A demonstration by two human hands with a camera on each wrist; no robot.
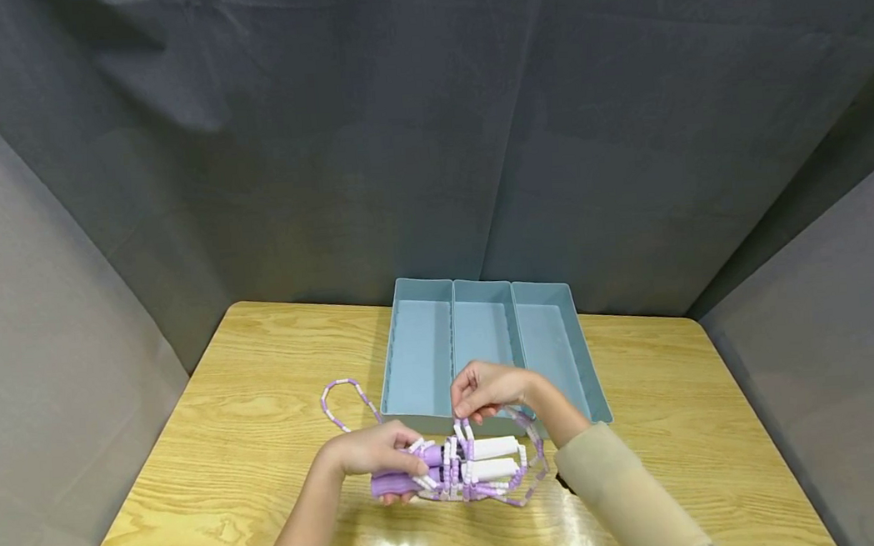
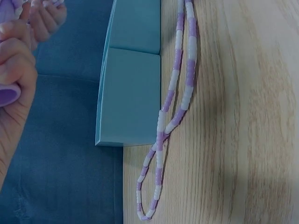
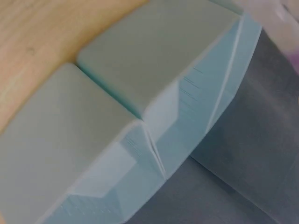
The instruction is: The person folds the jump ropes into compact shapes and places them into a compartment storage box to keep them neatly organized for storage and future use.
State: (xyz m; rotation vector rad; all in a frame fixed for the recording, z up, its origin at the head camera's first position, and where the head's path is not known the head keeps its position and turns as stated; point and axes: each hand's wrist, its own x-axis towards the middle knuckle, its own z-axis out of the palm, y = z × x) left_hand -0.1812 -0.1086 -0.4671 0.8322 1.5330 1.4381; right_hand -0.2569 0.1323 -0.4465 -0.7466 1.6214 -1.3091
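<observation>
A beaded jump rope (image 1: 492,469) in purple and white is held above the front of the table. Its two handles lie side by side, with beaded cord wrapped across their middle. My left hand (image 1: 376,450) grips the purple ends of the handles. Above the wraps, my right hand (image 1: 489,387) pinches a doubled bit of the cord (image 1: 458,429). One loop hangs past the white ends at the right, and another reaches out behind my left hand. In the left wrist view a long beaded loop (image 2: 160,140) dangles, and a purple handle end (image 2: 8,95) pokes out of the left hand.
Just behind the hands, a blue-grey tray (image 1: 420,413) with three long compartments stands on the wooden table (image 1: 278,383). Dark cloth (image 1: 339,145) hangs along the table's back edge, with grey partitions (image 1: 36,348) at both sides.
</observation>
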